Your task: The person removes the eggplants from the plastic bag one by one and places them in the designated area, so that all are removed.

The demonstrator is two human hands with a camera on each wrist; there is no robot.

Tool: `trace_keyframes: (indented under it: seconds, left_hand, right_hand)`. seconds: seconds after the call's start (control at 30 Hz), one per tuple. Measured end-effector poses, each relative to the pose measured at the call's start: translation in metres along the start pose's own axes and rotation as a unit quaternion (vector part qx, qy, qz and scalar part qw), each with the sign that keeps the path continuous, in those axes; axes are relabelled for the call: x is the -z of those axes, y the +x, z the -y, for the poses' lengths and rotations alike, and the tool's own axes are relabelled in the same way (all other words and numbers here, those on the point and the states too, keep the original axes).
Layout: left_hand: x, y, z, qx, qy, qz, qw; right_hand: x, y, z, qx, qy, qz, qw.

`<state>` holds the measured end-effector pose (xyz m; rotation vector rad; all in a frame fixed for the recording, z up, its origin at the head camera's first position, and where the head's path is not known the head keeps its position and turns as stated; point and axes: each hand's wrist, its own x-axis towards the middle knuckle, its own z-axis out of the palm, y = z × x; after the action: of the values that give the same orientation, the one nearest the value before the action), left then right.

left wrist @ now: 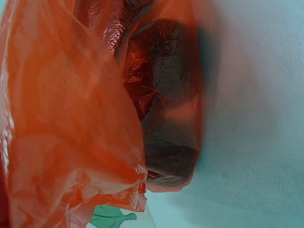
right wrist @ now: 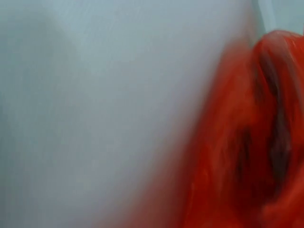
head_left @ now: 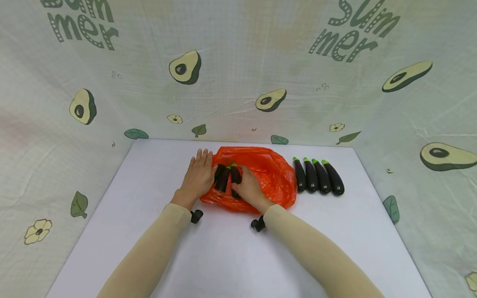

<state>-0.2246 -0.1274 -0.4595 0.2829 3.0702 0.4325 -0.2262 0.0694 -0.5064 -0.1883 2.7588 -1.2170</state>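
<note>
A pale cloth (head_left: 231, 116) hangs behind and along both sides of a white tabletop (head_left: 123, 231). Its print shows halved avocados (head_left: 185, 68), green leaves (head_left: 79, 204), cream flowers (head_left: 38, 231) and grey-green "Summer" lettering (head_left: 352, 31). Faint pinkish and tan patches tint the creased fabric; soft light leaves dim shadows on the tabletop.

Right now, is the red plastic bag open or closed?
Open. In the head view, the red plastic bag gapes wide, showing its inner surface and dark, elongated eggplants lying inside.
</note>
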Motion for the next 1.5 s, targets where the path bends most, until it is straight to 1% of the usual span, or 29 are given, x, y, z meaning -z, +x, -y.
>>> trace_keyframes:
  seconds: [0.1,0.23,0.33,0.5,0.63,0.77,0.9,1.0,1.13,1.23,1.37,1.5]
  left_hand:
    - [0.000,0.000,0.000,0.002,-0.002,0.001,1.0000]
    - [0.000,-0.001,0.000,0.005,0.002,0.002,1.0000]
    - [-0.001,-0.001,0.000,0.007,0.000,0.003,1.0000]
    - [-0.001,-0.001,-0.001,0.007,-0.002,0.003,1.0000]
    - [0.001,-0.001,-0.001,0.007,0.001,0.003,1.0000]
    - [0.003,-0.001,0.001,0.006,0.002,0.005,1.0000]
    - [0.002,0.000,0.002,0.005,-0.002,0.005,1.0000]
    - [0.001,0.000,0.003,0.002,-0.001,0.001,1.0000]
    - [0.001,0.000,0.004,-0.003,0.003,-0.004,1.0000]
    - [0.001,0.001,0.003,-0.001,-0.001,-0.002,1.0000]
    - [0.000,0.001,0.002,0.005,-0.003,0.005,1.0000]
    - [0.000,0.001,0.001,0.005,-0.005,0.005,1.0000]
  right_hand:
    - [0.010,-0.001,-0.004,-0.026,-0.001,0.001,0.9997]
    - [0.022,-0.001,-0.008,-0.057,-0.041,0.003,0.9975]
    - [0.027,0.001,-0.008,-0.070,-0.056,0.009,0.9959]
    - [0.029,0.003,-0.007,-0.096,-0.046,0.022,0.9941]
    - [0.032,0.001,-0.007,-0.107,-0.045,0.025,0.9930]
    - [0.039,-0.005,-0.009,-0.098,-0.018,0.027,0.9947]
    - [0.048,-0.010,-0.012,-0.072,0.013,0.025,0.9970]
    - [0.055,-0.014,-0.013,-0.057,0.024,0.028,0.9977]
    - [0.063,-0.022,-0.015,-0.050,0.037,0.027,0.9977]
    - [0.069,-0.026,-0.017,-0.043,0.048,0.012,0.9978]
    - [0.076,-0.031,-0.020,-0.019,0.070,-0.013,0.9973]
    - [0.086,-0.036,-0.025,0.001,0.089,-0.028,0.9957]
